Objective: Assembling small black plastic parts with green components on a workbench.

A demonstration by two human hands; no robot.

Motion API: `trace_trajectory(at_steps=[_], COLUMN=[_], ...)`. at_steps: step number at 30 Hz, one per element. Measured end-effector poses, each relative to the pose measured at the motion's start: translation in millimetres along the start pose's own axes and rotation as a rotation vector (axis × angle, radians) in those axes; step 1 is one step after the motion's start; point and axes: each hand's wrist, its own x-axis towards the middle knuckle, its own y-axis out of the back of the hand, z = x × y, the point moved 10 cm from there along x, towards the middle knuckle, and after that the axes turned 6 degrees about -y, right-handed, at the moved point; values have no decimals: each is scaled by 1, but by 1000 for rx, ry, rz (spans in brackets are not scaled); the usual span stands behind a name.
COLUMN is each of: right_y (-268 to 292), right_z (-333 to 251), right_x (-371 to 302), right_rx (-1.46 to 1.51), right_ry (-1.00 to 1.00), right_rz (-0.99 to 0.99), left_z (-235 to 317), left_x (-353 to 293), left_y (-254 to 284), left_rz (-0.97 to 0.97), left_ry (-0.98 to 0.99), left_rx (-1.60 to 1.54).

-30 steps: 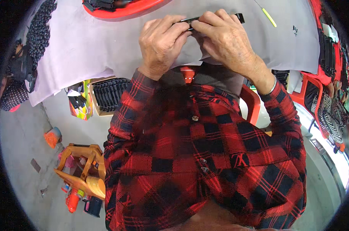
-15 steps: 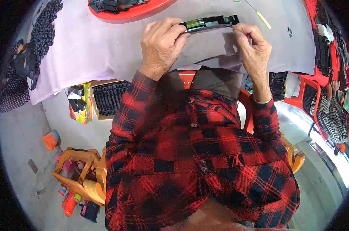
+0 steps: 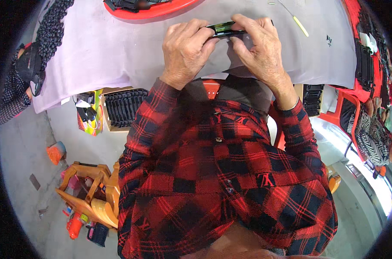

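A long, narrow, glossy black plastic piece (image 3: 224,28) is held between my two hands over the grey-white tablecloth. My left hand (image 3: 188,49) pinches its left end between thumb and fingers. The fingers of my right hand (image 3: 260,49) lie over its right part, with the thumb below, hiding much of that end. A greenish reflection shows on the stretch left uncovered. Further right on the cloth lies a thin tool with a yellow-green handle (image 3: 300,26), apart from both hands.
A red tray (image 3: 157,12) of black parts stands at the far edge. Tiny dark bits (image 3: 329,41) lie at the right. Below the table are boxes of black parts (image 3: 126,108) and a wooden chair (image 3: 90,190). Other people sit left and right, beside piles of black pieces.
My right hand has moved left from the tip of the black piece and now grips over its right part. My left hand keeps its hold, with little movement.
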Motion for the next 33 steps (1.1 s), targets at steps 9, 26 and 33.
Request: trace_trajectory(at_steps=[9,26,33], right_y=[-7,29,99], right_z=[-12,17,134], right_x=[0,16,19], right_rx=[-169,139,30], right_ry=[49,-103,-485], right_rz=[-42,-42,175], left_z=[1,0,19], left_x=[0,5,22], left_y=[1,1,15], left_rz=[-14,-40,-75], left_ry=[-4,30,-13], left_rx=[-4,41,-18])
